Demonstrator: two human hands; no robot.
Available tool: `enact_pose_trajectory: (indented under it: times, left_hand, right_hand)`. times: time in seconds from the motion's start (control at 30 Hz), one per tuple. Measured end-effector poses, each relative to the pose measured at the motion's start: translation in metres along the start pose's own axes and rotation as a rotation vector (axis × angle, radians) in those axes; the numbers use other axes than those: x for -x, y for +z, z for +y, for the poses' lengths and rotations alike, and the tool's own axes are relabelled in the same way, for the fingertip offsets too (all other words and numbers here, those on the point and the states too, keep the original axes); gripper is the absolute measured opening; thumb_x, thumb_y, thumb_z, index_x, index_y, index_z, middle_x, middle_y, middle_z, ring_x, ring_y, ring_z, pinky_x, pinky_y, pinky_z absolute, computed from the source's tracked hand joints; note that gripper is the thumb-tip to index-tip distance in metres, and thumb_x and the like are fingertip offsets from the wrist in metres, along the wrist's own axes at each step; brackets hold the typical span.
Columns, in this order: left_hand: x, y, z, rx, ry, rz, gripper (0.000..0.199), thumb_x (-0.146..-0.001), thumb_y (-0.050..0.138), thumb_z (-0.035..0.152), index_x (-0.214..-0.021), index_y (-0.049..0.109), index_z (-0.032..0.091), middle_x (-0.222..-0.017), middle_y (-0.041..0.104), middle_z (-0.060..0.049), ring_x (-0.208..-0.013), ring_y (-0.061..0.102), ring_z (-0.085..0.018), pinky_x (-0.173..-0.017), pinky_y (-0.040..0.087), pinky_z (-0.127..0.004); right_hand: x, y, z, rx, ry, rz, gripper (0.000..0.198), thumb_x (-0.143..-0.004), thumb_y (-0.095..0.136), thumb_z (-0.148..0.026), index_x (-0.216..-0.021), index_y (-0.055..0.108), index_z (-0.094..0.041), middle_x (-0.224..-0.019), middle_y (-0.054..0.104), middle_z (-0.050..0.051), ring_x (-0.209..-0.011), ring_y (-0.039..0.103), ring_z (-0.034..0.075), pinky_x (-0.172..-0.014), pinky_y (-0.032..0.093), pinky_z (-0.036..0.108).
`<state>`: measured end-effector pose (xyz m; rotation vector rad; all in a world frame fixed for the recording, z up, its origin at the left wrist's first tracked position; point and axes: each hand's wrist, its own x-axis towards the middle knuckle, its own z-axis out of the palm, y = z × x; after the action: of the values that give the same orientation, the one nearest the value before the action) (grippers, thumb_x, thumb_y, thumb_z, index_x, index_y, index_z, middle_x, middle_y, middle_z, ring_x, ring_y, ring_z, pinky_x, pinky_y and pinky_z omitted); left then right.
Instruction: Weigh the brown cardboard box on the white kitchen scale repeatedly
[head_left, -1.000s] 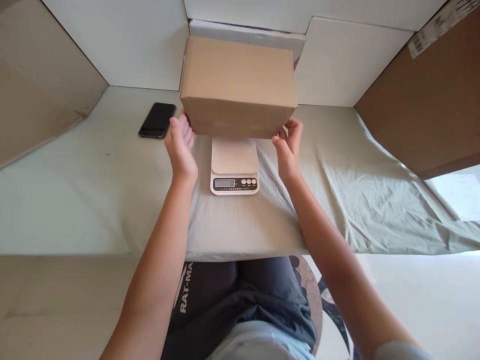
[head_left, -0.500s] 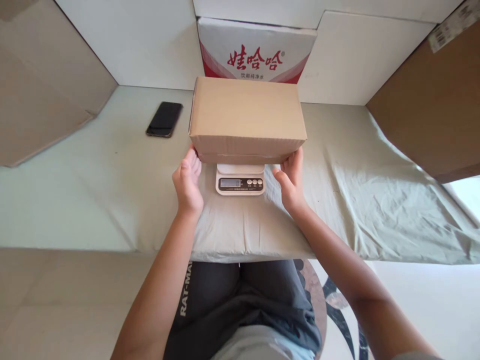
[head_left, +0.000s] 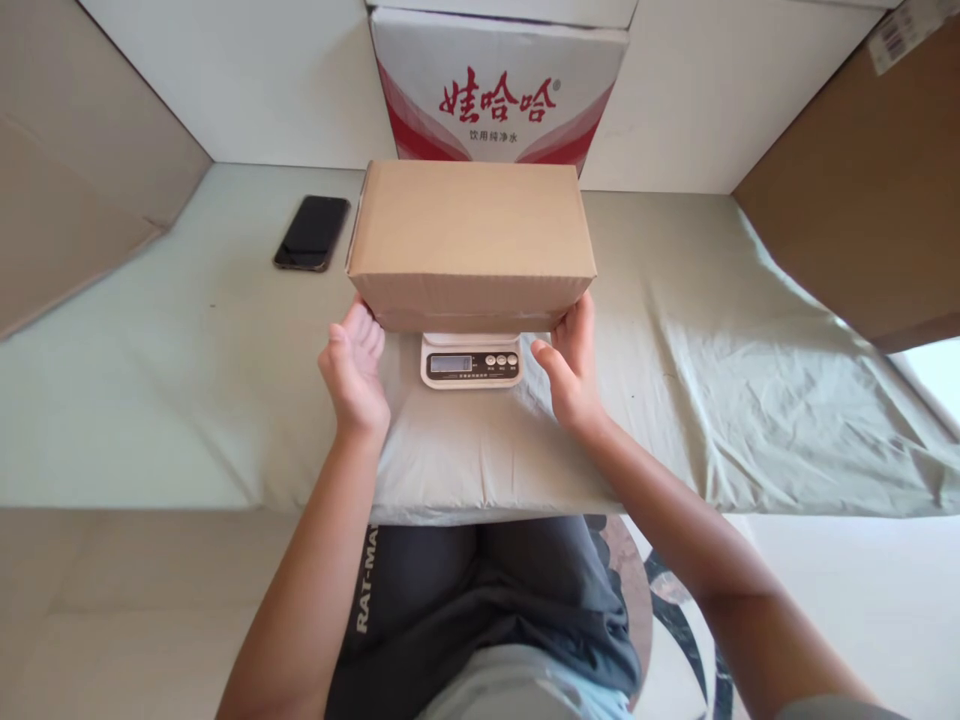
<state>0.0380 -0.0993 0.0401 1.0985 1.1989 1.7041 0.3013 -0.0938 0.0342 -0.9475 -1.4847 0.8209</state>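
A plain brown cardboard box (head_left: 472, 222) is held level over a white digital kitchen scale (head_left: 471, 364). Its underside hides the scale's platform, so I cannot tell whether the two touch. The scale's display and buttons show in front of the box. My left hand (head_left: 355, 372) supports the box's near left lower corner, fingers curled beneath and thumb off it. At the near right lower corner my right hand (head_left: 573, 366) does the same, fingertips hidden under the box and thumb pointing toward the scale.
A black phone (head_left: 312, 233) lies left of the box on the pale green cloth (head_left: 187, 400). Behind stands a white and red printed carton (head_left: 499, 90). Large brown cardboard pieces flank the surface at the left (head_left: 82, 170) and right (head_left: 855, 200).
The camera view has shifted slightly, moving the scene left. The box looks a little nearer to me, and both hands keep their hold on it.
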Motion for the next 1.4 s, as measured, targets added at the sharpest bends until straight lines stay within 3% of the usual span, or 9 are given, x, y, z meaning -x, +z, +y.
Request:
enact_pose_trajectory:
  times: [0.17,0.4,0.67,1.03,1.23,1.3,1.4]
  left_hand:
    - [0.002,0.001,-0.001,-0.012,-0.007,0.009,0.095,-0.095,0.053,0.097,-0.157,0.079,0.029,-0.177,0.065,-0.012,-0.178,0.045,-0.039,-0.149,0.033,-0.055]
    - [0.002,0.002,0.0,-0.039,-0.011,0.002,0.094,-0.098,0.048,0.096,-0.161,0.075,0.032,-0.181,0.061,-0.009,-0.181,0.039,-0.036,-0.15,0.031,-0.053]
    - [-0.003,-0.002,-0.005,0.002,0.026,0.014,0.096,-0.102,0.046,0.095,-0.165,0.071,0.028,-0.183,0.058,-0.012,-0.182,0.037,-0.036,-0.151,0.029,-0.052]
    - [-0.008,-0.005,-0.011,-0.015,0.04,0.041,0.101,-0.1,0.045,0.097,-0.166,0.07,0.023,-0.182,0.058,-0.016,-0.18,0.04,-0.038,-0.149,0.033,-0.053]
    - [-0.029,-0.018,-0.004,0.027,-0.024,0.01,0.095,-0.1,0.043,0.097,-0.162,0.071,0.031,-0.183,0.058,-0.011,-0.18,0.042,-0.037,-0.149,0.033,-0.052]
    - [-0.047,-0.02,0.004,0.024,-0.027,0.004,0.101,-0.102,0.035,0.099,-0.164,0.068,0.026,-0.183,0.058,-0.013,-0.179,0.044,-0.035,-0.148,0.035,-0.049]
    - [-0.078,-0.02,0.006,-0.003,0.085,0.046,0.113,-0.11,0.011,0.093,-0.169,0.055,0.007,-0.184,0.055,-0.019,-0.177,0.046,-0.031,-0.147,0.036,-0.045]
  right_hand:
    - [0.003,0.001,-0.009,-0.057,0.08,0.023,0.095,-0.096,0.073,-0.078,-0.177,0.032,-0.046,-0.186,0.046,0.006,-0.175,0.045,0.038,-0.151,0.037,0.064]
    - [0.002,0.003,-0.007,-0.067,0.082,0.043,0.094,-0.094,0.073,-0.077,-0.174,0.037,-0.043,-0.186,0.047,0.006,-0.178,0.042,0.036,-0.152,0.036,0.061]
    - [-0.004,-0.001,0.004,-0.169,0.053,0.137,0.09,-0.096,0.069,-0.076,-0.174,0.034,-0.049,-0.195,0.034,-0.003,-0.189,0.022,0.033,-0.156,0.021,0.068]
    - [-0.012,-0.01,0.02,-0.133,0.087,0.161,0.091,-0.093,0.072,-0.079,-0.172,0.04,-0.047,-0.193,0.039,0.002,-0.185,0.031,0.036,-0.152,0.029,0.072]
    - [-0.02,-0.022,0.032,-0.219,0.119,0.271,0.084,-0.092,0.071,-0.073,-0.167,0.044,-0.045,-0.19,0.043,0.003,-0.186,0.032,0.036,-0.152,0.028,0.071]
    - [-0.024,-0.025,0.033,-0.252,0.155,0.295,0.082,-0.09,0.07,-0.072,-0.163,0.047,-0.043,-0.188,0.046,0.004,-0.185,0.034,0.035,-0.153,0.028,0.07]
    - [-0.027,-0.026,0.032,-0.282,0.211,0.312,0.082,-0.087,0.069,-0.074,-0.159,0.049,-0.04,-0.186,0.049,0.006,-0.184,0.036,0.034,-0.153,0.029,0.069]
